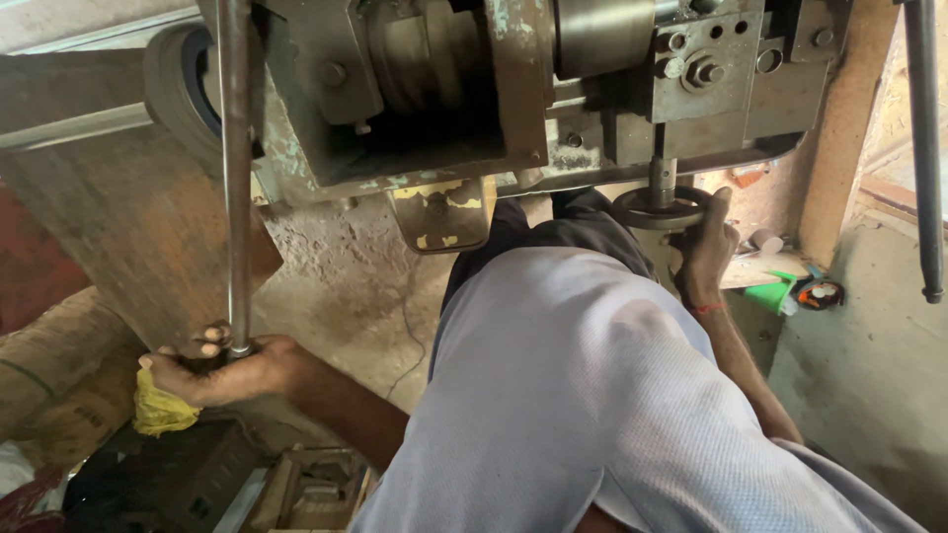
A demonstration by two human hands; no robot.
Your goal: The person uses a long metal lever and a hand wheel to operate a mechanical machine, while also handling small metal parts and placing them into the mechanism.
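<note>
The left hand (222,367) is closed around the lower end of a long steel rod (235,178) that runs straight up past the left edge of the machine (474,89), with a yellow rag (160,410) bunched under the palm. The right hand (703,247) wraps its fingers over the rim of a small dark handwheel (657,207) hanging on a short shaft below the machine's right corner. The person leans low over the work, pale shirt (583,395) filling the middle of the view. The risks, as I judge them: the rod is held only at its end, so a slip of the palm on the rag could let it swing or drop; the shirt hangs close to the machine's underside and could catch on the wheel; and the hands are well apart, so neither can help the other. By count: one rod in hand, a second dark rod (924,148) at the right edge, one handwheel, one rag, one rubber wheel (180,84) at the machine's upper left corner, and one green object (770,294) on the floor at right.
</note>
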